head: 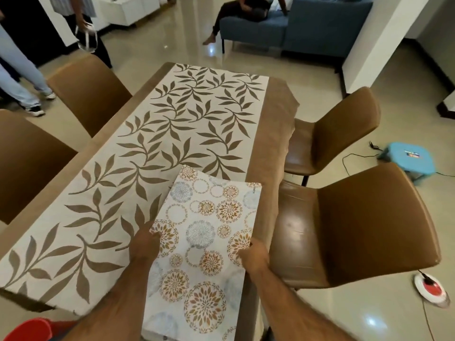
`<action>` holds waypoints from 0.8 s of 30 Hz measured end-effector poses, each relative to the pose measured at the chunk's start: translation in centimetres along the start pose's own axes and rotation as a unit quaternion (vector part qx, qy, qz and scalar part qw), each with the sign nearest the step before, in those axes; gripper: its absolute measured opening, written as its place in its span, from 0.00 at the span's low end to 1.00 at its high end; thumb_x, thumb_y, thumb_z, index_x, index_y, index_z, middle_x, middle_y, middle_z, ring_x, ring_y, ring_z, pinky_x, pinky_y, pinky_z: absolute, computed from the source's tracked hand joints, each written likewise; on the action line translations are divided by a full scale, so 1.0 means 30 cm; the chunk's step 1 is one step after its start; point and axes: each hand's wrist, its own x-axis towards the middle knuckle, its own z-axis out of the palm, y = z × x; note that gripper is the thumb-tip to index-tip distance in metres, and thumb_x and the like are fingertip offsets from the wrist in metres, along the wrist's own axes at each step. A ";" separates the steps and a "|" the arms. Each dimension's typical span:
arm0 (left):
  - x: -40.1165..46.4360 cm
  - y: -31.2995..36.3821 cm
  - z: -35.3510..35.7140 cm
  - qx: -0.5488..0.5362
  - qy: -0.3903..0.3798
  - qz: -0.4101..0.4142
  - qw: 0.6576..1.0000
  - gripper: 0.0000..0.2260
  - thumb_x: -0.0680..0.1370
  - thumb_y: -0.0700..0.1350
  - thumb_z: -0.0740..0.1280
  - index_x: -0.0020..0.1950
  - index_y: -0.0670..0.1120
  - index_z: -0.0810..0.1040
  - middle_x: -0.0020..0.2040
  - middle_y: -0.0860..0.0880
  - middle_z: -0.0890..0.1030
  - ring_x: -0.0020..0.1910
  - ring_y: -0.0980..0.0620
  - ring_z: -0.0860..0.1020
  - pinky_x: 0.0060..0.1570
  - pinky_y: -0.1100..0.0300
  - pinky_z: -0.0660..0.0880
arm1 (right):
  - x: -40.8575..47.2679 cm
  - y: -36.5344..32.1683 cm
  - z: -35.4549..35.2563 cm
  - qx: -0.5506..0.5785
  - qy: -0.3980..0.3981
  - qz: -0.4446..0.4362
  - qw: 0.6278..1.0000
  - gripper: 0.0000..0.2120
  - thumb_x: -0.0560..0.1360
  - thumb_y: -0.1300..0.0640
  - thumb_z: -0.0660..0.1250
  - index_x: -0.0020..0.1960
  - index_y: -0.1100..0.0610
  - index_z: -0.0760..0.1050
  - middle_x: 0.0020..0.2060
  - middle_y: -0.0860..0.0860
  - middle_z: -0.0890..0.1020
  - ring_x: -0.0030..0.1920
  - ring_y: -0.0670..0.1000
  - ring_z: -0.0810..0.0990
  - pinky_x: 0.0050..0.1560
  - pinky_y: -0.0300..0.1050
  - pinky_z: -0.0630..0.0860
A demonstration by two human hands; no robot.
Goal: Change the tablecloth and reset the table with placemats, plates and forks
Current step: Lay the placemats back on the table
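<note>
My left hand (145,242) pinches the placemat's (202,242) left edge over the leaf-print tablecloth (147,143); my right hand (252,253) grips its right edge beside the brown chair (357,225). Between them it hangs tilted. I'd lower it flat, square to the table edge.

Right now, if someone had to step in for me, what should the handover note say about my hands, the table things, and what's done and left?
Left hand grips the left edge of the placemat; right hand grips its right edge.
The placemat is held at the near right part of the table, not yet laid flat.
Done: the leaf-pattern tablecloth is spread over the table.
Left: lay this placemat, set the other placemats, then plates and forks. None of those are in view on the table.
</note>
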 end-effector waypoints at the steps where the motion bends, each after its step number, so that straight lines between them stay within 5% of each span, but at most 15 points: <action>1: 0.008 0.001 -0.004 -0.005 -0.002 0.001 1.000 0.19 0.80 0.41 0.65 0.71 0.41 0.72 0.70 0.39 0.73 0.69 0.38 0.70 0.69 0.49 0.63 | -0.004 -0.007 0.002 -0.016 0.014 0.001 1.000 0.12 0.78 0.72 0.58 0.40 0.61 0.73 0.32 0.52 0.75 0.26 0.41 0.75 0.25 0.28 0.68; 10: 0.036 -0.025 0.000 0.013 -0.019 -0.003 1.000 0.20 0.78 0.42 0.68 0.69 0.40 0.74 0.64 0.38 0.78 0.63 0.37 0.75 0.64 0.46 0.71 | 0.027 0.013 0.050 -0.107 0.117 0.034 0.987 0.10 0.72 0.57 0.66 0.52 0.59 0.77 0.48 0.52 0.83 0.49 0.54 0.83 0.47 0.45 0.79; 15: 0.027 -0.025 0.006 0.043 -0.010 0.010 0.999 0.19 0.77 0.41 0.69 0.67 0.38 0.75 0.63 0.37 0.78 0.62 0.37 0.76 0.63 0.47 0.71 | 0.002 -0.020 0.074 -0.113 0.133 0.060 0.983 0.07 0.73 0.58 0.67 0.46 0.62 0.80 0.44 0.55 0.84 0.44 0.56 0.84 0.37 0.41 0.75; 21: 0.028 -0.027 0.012 0.067 -0.017 0.016 0.997 0.21 0.78 0.43 0.68 0.70 0.40 0.72 0.67 0.39 0.76 0.66 0.40 0.73 0.67 0.50 0.67 | 0.035 -0.012 0.093 -0.110 0.144 0.070 0.981 0.13 0.73 0.52 0.68 0.49 0.61 0.81 0.48 0.56 0.83 0.48 0.56 0.83 0.47 0.46 0.80; 24: 0.021 -0.022 0.016 0.086 -0.007 0.030 0.996 0.20 0.79 0.43 0.67 0.69 0.39 0.72 0.66 0.39 0.76 0.66 0.40 0.73 0.66 0.51 0.68 | 0.000 -0.040 0.077 -0.098 0.126 0.074 0.984 0.08 0.73 0.51 0.69 0.45 0.55 0.75 0.45 0.50 0.80 0.45 0.51 0.78 0.45 0.42 0.74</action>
